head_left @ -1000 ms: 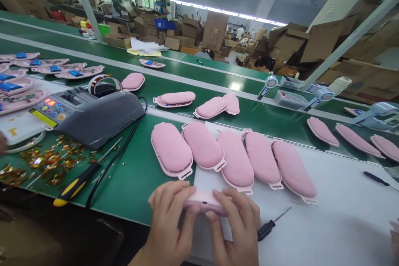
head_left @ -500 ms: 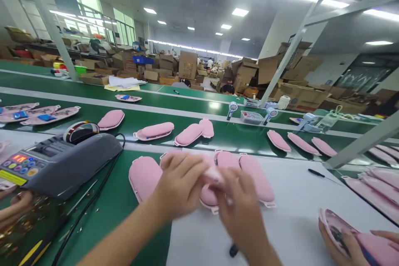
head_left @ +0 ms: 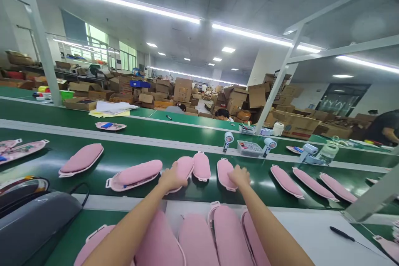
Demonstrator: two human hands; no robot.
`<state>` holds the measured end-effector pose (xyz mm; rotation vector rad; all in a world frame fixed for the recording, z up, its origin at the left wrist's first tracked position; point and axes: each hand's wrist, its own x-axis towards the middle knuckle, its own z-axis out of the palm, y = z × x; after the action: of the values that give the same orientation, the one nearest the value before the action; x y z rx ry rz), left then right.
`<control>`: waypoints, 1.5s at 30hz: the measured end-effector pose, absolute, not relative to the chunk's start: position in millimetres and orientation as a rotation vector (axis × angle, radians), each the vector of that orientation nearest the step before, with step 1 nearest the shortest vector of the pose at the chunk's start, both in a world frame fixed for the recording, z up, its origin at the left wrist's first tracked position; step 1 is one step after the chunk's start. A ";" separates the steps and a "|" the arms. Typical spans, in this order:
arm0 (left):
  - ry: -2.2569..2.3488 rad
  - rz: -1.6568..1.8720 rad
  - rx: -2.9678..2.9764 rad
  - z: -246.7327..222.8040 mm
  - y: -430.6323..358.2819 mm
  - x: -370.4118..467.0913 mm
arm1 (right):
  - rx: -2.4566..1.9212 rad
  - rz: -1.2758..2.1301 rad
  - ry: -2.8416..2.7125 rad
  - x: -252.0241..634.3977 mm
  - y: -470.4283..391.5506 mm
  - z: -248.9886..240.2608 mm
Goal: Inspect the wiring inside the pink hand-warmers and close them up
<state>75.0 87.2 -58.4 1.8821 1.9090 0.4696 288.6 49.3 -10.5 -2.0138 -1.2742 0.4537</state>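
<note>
The left hand (head_left: 172, 178) lies over the near-left side of a rounded, pink oval case (head_left: 186, 167), its fingers along one edge and its thumb at the near end; whether it truly grips cannot be told. The right hand (head_left: 241, 176) is at the right edge of another pink oval case with pale end loops (head_left: 225, 171), fingers loosely bent; firm contact or mere touch cannot be told. Both cases rest on the glossy green work surface (head_left: 259, 176), with a third upright-lying pink oval case (head_left: 202, 165) between them, just beside the left one.

Handling them well likely calls for light, level contact on the rims rather than pressure on the domed tops, since the shells may shift. The end loops look thin and best kept from snagging on neighbours. The forearms pass over a near row of larger-looking pink cases (head_left: 229, 232), so keeping the wrists raised should avoid dragging those.
</note>
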 end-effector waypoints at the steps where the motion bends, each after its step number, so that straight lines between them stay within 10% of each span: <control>1: 1.919 0.507 1.858 -50.4 82.4 77.8 | -1.964 0.512 -1.290 279.6 49.4 -9.9; 9: 1.275 1.118 1.647 7.5 -72.1 65.8 | -1.300 0.987 -1.147 187.7 -67.7 -6.8; 15: 0.539 0.943 0.632 -63.1 -168.8 33.7 | -1.365 1.023 -0.972 152.6 -188.9 -78.0; 24: 0.761 0.987 0.559 -101.6 -219.0 18.7 | -1.237 1.209 -1.044 145.0 -261.4 -131.3; 33: 0.943 0.761 0.358 -96.9 -198.1 2.2 | -1.591 -0.008 -1.676 172.4 -241.4 -143.2; 45: 0.702 0.604 0.233 -114.8 -186.1 -6.4 | -1.074 0.151 -2.047 185.8 -220.6 -128.9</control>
<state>-6.4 -186.1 -114.8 0.2332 0.7021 0.6039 185.8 -220.6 -128.9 -1.0740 -2.0467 0.1514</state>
